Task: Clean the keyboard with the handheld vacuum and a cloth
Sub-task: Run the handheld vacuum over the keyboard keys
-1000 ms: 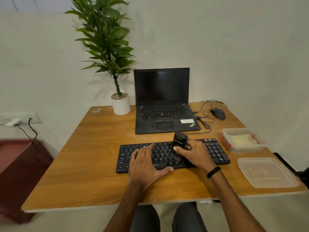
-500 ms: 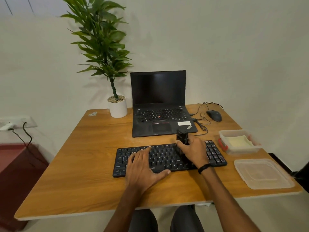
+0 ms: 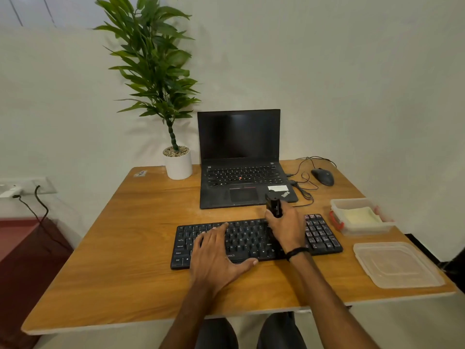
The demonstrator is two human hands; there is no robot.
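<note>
A black keyboard (image 3: pixel 254 241) lies across the front middle of the wooden table (image 3: pixel 125 248). My left hand (image 3: pixel 216 253) rests flat on its left half, fingers spread over the keys. My right hand (image 3: pixel 286 227) grips a small black handheld vacuum (image 3: pixel 273 204) upright over the keyboard's upper right-middle; its lower end is hidden by my fingers. A pale yellow cloth (image 3: pixel 358 215) lies folded inside a clear plastic box (image 3: pixel 362 229) to the right of the keyboard.
An open black laptop (image 3: pixel 241 159) stands behind the keyboard. A wired mouse (image 3: pixel 322 176) and its cables lie at the back right. A potted plant (image 3: pixel 177 165) stands at the back left. The box's clear lid (image 3: pixel 396 264) lies at the front right.
My right hand has carried the vacuum a little to the right and toward the keyboard's far edge. My left hand stays on the keys. The camera has shifted slightly.
</note>
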